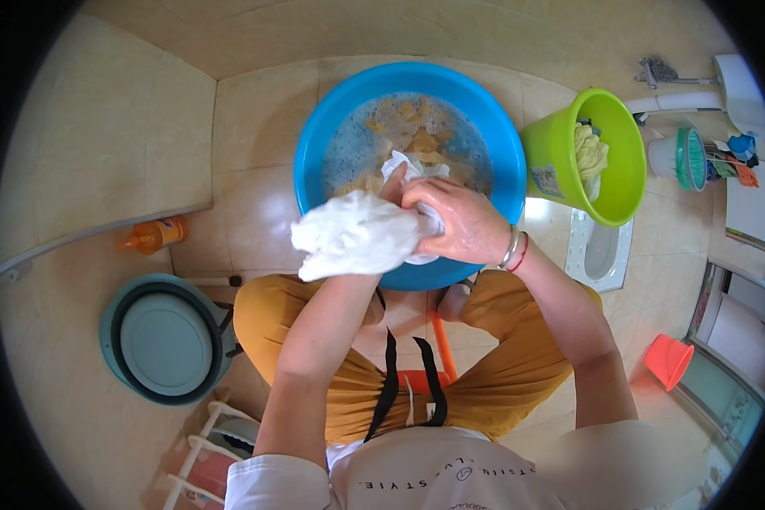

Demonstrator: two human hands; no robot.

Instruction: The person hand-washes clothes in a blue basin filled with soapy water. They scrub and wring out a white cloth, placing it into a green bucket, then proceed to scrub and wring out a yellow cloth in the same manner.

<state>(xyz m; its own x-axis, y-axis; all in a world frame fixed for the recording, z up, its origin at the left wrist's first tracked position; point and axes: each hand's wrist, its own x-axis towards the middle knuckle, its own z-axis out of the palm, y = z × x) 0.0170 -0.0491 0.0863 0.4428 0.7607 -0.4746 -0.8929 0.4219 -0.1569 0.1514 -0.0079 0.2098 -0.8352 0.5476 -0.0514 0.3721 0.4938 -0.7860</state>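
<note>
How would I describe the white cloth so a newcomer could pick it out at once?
Find the big round blue tub of sudsy water. Over its near side, the right hand holds the bunched white cloth, which bulges leftward over the end of the left forearm. Plain white sets it apart from the pale yellow cloth in the green bucket alongside.

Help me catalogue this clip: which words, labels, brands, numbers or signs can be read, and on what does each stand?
Shirt: dark lettering and a small round mark across the front; some letters are legible, but I won't copy the wording.
Green bucket: a label on its outer side, too small and blurred to read.
Orange bottle: any print is too small to read.
I can make out no other text.
</note>
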